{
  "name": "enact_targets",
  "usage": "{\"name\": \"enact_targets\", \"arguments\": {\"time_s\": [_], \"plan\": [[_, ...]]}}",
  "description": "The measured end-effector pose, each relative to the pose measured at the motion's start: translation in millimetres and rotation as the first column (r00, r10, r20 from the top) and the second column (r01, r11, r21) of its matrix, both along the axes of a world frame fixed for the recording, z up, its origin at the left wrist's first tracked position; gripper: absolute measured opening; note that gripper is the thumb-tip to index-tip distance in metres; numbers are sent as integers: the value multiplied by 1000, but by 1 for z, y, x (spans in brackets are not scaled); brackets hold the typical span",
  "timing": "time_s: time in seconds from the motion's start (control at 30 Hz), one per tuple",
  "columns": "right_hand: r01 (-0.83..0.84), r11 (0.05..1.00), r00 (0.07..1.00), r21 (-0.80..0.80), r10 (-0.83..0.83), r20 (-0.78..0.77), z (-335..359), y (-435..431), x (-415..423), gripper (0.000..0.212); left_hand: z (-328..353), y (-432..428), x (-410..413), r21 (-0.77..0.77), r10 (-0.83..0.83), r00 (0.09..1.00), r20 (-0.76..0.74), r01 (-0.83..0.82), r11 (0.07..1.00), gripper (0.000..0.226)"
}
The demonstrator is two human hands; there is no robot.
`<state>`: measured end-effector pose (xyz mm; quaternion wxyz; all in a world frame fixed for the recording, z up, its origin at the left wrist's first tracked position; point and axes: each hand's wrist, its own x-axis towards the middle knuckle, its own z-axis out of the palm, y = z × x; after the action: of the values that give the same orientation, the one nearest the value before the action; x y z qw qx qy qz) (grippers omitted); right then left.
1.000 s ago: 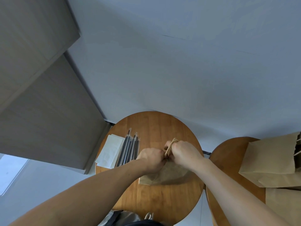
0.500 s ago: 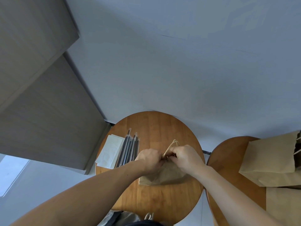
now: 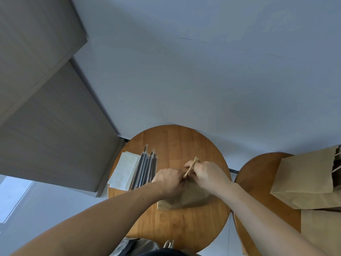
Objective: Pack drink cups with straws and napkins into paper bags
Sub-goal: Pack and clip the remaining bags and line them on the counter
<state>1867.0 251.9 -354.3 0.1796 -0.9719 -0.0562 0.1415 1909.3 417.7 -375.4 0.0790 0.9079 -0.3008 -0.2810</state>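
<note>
Looks like a little takeaway drinks packing spot to me, maybe a cafe corner or somebody's makeshift setup at home, can't really tell which. What points that way: a round wooden table (image 3: 175, 143) against a plain white wall (image 3: 184, 71), with a row of individually wrapped black straws (image 3: 145, 170) right beside a stack of white napkins (image 3: 123, 170), plus a brown paper bag (image 3: 190, 197) with twine handles. A second round table (image 3: 258, 182) next to it carries more brown bags (image 3: 304, 178). Grey cabinet fronts (image 3: 46, 126) fill the left side
</note>
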Motion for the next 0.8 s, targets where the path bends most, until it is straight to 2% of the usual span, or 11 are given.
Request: {"name": "enact_targets", "arguments": {"time_s": [0.1, 0.37, 0.5, 0.6, 0.8], "plan": [[31, 999, 1000, 11, -31, -5, -1, -5, -4, 30, 2, 0, 2, 4, 7, 1000, -27, -7, 1000, 37], [-58, 996, 995, -61, 63, 83, -2, -5, -11, 33, 3, -1, 1, 8, -4, 999, -50, 5, 1000, 32], [-86, 994, 989, -64, 93, 119, 0, -3, -12, 32, 5, -2, 0, -19, -37, 998, -42, 36, 999, 22], [-123, 990, 982, -76, 132, 136, 0, -3, -13, 28, 4, -1, 1, -21, -46, 998, -49, 45, 999, 26], [-143, 979, 986, -143, 154, 66, -4, -5, -13, 25, 3, -1, 3, -19, -46, 997, -57, 45, 999, 30]]}}
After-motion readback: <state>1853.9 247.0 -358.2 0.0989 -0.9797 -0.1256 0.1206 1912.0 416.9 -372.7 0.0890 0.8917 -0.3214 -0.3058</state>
